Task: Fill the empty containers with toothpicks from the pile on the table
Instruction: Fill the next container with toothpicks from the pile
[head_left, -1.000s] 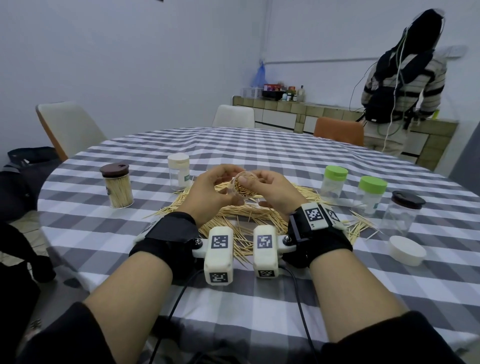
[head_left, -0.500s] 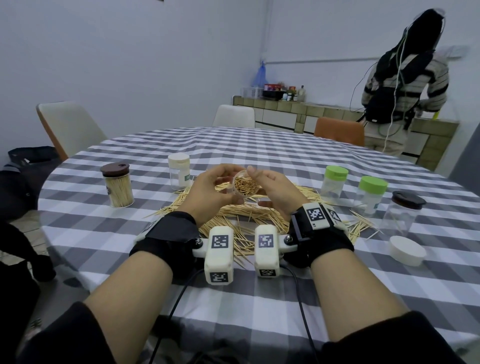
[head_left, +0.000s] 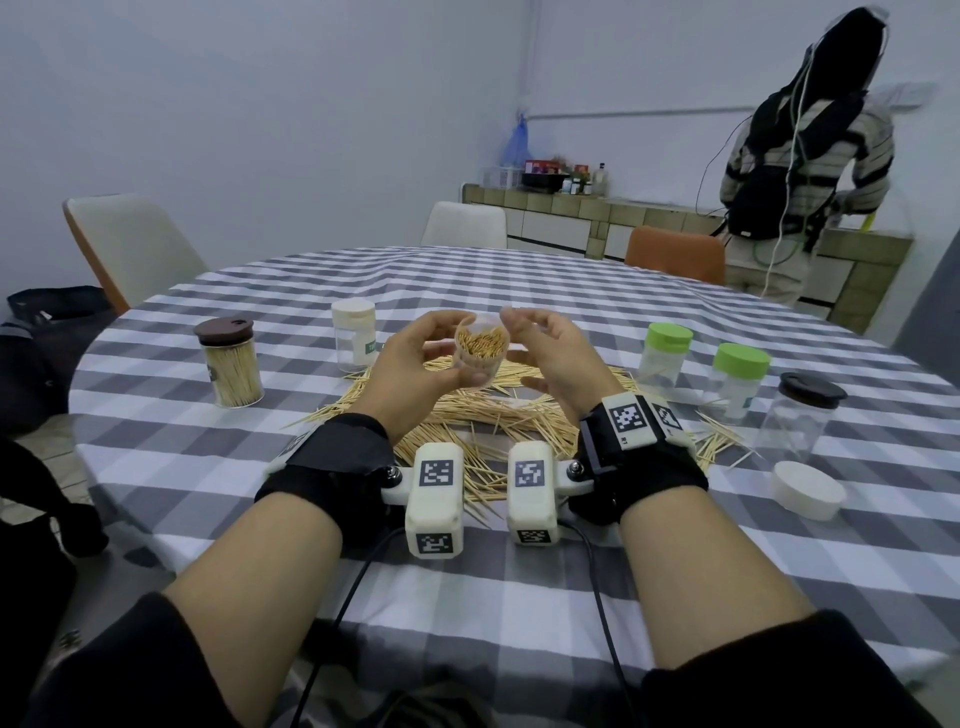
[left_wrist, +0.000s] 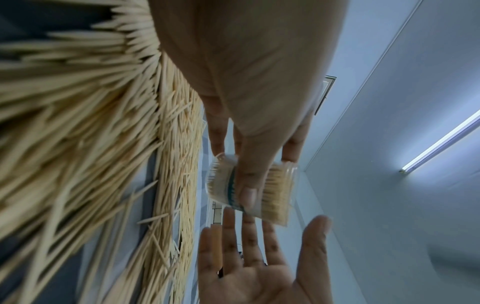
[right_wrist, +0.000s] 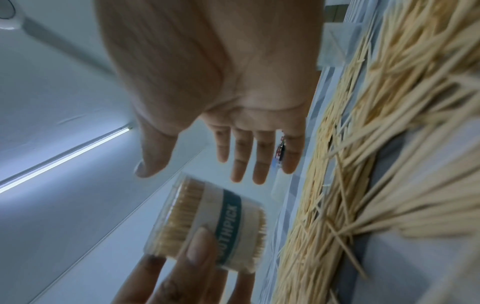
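Pinching container (head_left: 478, 349), seemingly tilted.

Toothpick-filled container (left_wrist: 262, 189) in left hand (left_wrist: 249, 98)

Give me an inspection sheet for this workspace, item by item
Surface: round table under a grey-and-white checked cloth.
Job's things: clear tub full of toothpicks, lidless; pile beneath; brown-lid jar filled; green-lid jars and far-right jar look empty.
Clutter: loose white lid; white-lid jar.
Grippers: left hand holds the tub; right hand open beside it.
Cables: black wrist leads over the table edge.
Surroundings: chairs, counter, a person standing there.
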